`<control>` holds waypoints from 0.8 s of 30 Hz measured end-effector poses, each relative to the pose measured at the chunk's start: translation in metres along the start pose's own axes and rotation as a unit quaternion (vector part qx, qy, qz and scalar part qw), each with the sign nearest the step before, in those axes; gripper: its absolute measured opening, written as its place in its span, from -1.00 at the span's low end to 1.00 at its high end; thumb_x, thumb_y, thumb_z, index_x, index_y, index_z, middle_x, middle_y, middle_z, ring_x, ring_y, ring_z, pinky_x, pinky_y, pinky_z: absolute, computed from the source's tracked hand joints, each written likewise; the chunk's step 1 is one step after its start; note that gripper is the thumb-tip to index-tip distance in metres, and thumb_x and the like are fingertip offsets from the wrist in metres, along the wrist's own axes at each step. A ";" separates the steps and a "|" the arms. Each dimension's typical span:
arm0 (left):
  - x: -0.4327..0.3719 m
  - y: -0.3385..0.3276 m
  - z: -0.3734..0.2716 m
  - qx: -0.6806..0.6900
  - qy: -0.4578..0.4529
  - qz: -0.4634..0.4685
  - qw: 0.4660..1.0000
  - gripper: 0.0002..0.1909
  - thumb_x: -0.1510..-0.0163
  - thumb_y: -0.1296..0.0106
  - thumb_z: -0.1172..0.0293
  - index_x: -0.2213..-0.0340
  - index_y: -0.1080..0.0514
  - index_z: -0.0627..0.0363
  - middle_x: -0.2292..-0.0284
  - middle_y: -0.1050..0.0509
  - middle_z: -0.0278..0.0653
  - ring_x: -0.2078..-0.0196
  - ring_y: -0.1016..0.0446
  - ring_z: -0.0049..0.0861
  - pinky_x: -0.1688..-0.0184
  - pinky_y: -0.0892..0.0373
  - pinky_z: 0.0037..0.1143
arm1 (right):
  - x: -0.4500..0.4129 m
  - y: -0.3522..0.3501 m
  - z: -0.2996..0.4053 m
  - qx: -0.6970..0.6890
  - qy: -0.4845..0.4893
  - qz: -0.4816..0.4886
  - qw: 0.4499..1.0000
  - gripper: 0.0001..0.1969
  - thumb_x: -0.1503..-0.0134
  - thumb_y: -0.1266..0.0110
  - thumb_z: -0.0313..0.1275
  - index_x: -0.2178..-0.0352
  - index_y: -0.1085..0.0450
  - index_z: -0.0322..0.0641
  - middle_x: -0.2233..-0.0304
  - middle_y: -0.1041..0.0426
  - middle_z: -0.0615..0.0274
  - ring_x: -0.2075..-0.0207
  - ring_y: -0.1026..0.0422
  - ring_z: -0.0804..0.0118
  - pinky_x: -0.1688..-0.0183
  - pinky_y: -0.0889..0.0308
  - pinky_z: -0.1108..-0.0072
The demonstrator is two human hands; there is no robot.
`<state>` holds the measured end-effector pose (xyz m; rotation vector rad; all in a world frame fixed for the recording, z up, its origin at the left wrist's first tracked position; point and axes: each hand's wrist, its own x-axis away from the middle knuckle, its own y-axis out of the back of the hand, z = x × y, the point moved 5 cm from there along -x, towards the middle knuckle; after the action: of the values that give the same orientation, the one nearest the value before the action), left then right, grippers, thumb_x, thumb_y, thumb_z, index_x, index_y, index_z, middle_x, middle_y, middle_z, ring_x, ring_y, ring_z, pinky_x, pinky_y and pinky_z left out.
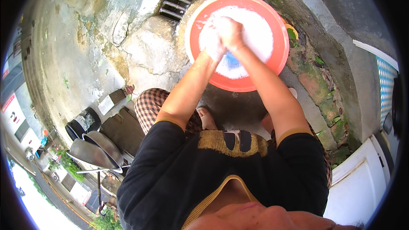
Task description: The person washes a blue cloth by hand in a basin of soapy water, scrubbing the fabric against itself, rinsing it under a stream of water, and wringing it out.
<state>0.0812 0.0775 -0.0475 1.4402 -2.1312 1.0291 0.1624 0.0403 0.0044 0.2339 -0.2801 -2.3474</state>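
Note:
In front of me stands a round orange-red plastic basin (220,83) holding bright white suds (258,35). Both hands meet over its left half. My left hand (213,43) is largely lost in the foam and glare. Beside and partly over it, my right hand (230,33) has its fingers curled. Whether anything is gripped between them is hidden by suds. A blue patch (232,61), perhaps cloth, shows through the foam just below my wrists.
A drain opening with metal bars (175,4) lies left of the basin in cracked, wet concrete (150,51). Metal bowls (96,153) and a black bucket (83,122) sit at lower left. A concrete kerb (345,48) curves along the right, near a white panel (358,182).

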 end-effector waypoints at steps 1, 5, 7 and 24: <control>0.038 -0.044 -0.010 0.066 0.103 -0.071 0.990 -0.81 -0.18 0.27 0.22 0.44 -0.28 -0.03 0.55 -0.31 -0.40 0.48 -0.36 -0.53 0.41 -0.32 -0.46 | -0.011 0.023 -0.036 0.033 -0.107 -0.022 0.993 -0.87 0.00 -0.04 -0.36 0.53 -0.44 -0.16 0.55 -0.46 0.08 0.51 -0.47 0.16 0.46 -0.37 0.43; 0.011 -0.008 -0.008 0.078 0.038 -0.051 0.995 -0.76 -0.18 0.28 0.20 0.51 -0.25 -0.05 0.63 -0.24 -0.44 0.57 -0.28 -0.58 0.53 -0.26 -0.49 | -0.001 0.003 0.000 0.124 -0.035 0.000 0.992 -0.82 -0.05 0.00 -0.34 0.57 -0.41 -0.18 0.64 -0.40 0.10 0.61 -0.41 0.17 0.49 -0.33 0.43; -0.018 0.025 -0.021 0.099 -0.006 0.043 0.994 -0.71 -0.19 0.28 0.18 0.59 -0.20 -0.07 0.71 -0.12 -0.48 0.67 -0.13 -0.63 0.65 -0.12 -0.53 | 0.037 -0.013 0.064 -0.103 0.106 -0.047 0.988 -0.96 0.07 -0.13 -0.41 0.56 -0.42 -0.06 0.60 -0.42 0.21 0.57 -0.44 0.25 0.47 -0.36 0.50; -0.049 0.038 0.016 -0.376 -0.183 0.049 0.907 -0.61 0.07 -0.04 0.36 0.17 -0.31 0.20 0.27 -0.37 0.09 0.16 -0.32 -0.03 0.09 -0.25 -0.28 | 0.033 -0.002 -0.071 0.327 0.075 0.175 0.926 -0.57 -0.13 0.14 -0.30 -0.07 -0.16 0.05 -0.10 -0.16 0.15 0.04 -0.33 0.05 0.02 -0.24 0.44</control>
<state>0.0683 0.1051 -0.1033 1.1835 -2.4603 -0.1040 0.1555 0.0092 -0.0673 0.6231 -0.9473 -1.8028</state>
